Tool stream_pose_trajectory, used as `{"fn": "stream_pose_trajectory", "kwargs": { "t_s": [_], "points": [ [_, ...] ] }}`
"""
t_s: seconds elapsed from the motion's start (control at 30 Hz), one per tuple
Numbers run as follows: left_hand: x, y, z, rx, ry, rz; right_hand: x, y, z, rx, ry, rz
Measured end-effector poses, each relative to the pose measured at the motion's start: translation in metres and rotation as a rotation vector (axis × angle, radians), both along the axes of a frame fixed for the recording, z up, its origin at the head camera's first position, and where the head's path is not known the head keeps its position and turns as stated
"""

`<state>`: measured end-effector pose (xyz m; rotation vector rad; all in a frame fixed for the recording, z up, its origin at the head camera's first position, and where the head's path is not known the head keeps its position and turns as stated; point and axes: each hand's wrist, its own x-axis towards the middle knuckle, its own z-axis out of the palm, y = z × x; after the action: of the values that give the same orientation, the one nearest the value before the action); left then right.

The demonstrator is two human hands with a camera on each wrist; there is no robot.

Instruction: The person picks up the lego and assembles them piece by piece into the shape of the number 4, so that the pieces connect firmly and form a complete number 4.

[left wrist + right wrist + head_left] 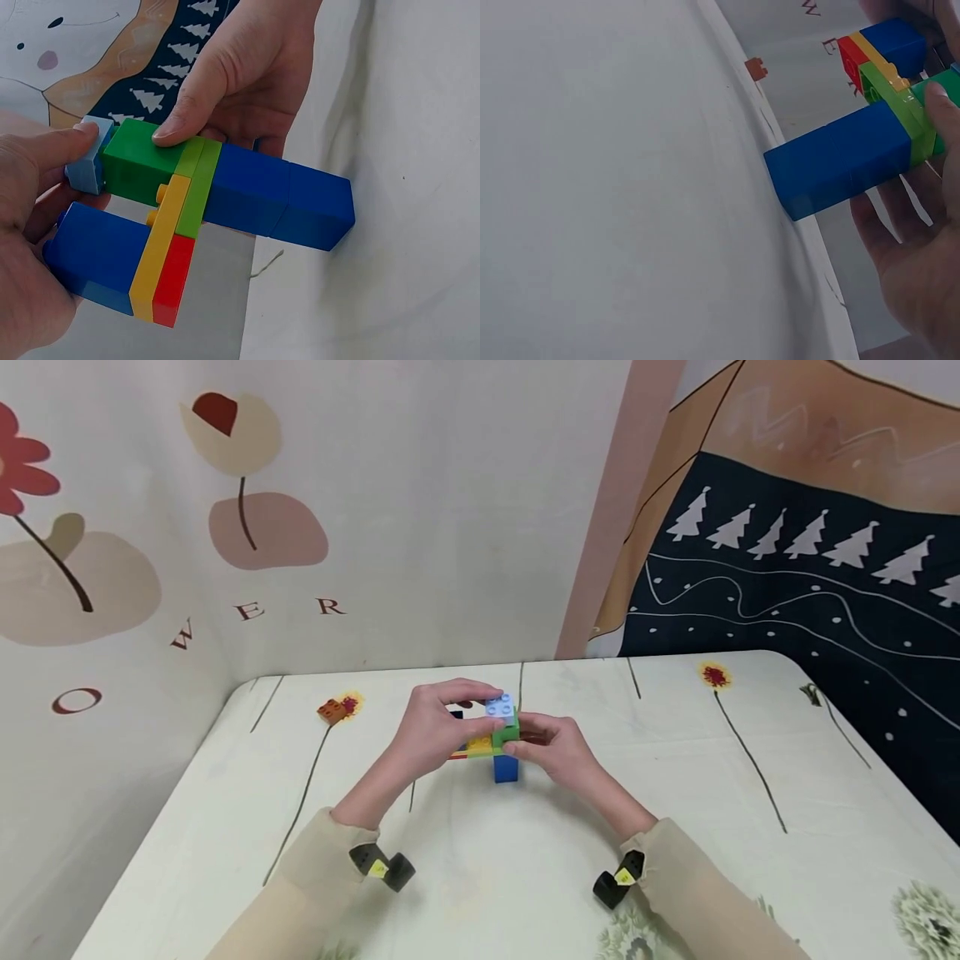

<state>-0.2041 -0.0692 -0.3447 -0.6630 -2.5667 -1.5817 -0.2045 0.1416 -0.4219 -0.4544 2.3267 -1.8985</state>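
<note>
A toy-brick structure stands on the table: stacked dark blue bricks (pixel 281 199) form its base, under light green (pixel 199 184), yellow (pixel 160 247) and red (pixel 174 281) pieces. On the yellow piece sits another dark blue brick (pixel 101 255). Above the light green layer is a green brick (pixel 142 161), which my right hand (pixel 558 749) grips between thumb and fingers. My left hand (pixel 420 727) pinches a light blue brick (pixel 501 707) at the green brick's top; whether it is fully seated I cannot tell.
An orange-brown brick (pixel 332 712) lies apart at the table's far left. The white tablecloth (pixel 480 877) has printed flowers. Behind the table hangs a printed curtain (pixel 450 527), with a dark tree-patterned section (pixel 787 585) at the right.
</note>
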Motion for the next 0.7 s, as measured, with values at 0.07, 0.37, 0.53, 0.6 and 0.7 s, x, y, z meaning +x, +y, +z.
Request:
{"fn": "stream_pose_trajectory", "kwargs": {
  "t_s": [0.07,0.37,0.53,0.6,0.7],
  "points": [
    [0.0003,-0.0001,0.0009,-0.004,0.000,0.002,0.0013,0.0009,0.0017,0.007,0.005,0.013],
    [0.0002,0.0002,0.0012,-0.001,0.000,-0.001,0.0038,0.0022,0.0046,0.003,0.059,0.037],
    [-0.0002,0.0001,0.0008,0.004,0.012,-0.008,0.0047,0.0008,0.0087,-0.040,0.096,0.023],
    [0.0001,0.0003,0.0014,0.005,0.010,-0.008,0.0049,0.0005,0.0097,-0.052,0.108,0.014],
    [0.0006,0.0010,0.0028,0.003,0.001,-0.015,0.0046,0.0009,0.0095,-0.054,0.115,0.001]
  ]
}}
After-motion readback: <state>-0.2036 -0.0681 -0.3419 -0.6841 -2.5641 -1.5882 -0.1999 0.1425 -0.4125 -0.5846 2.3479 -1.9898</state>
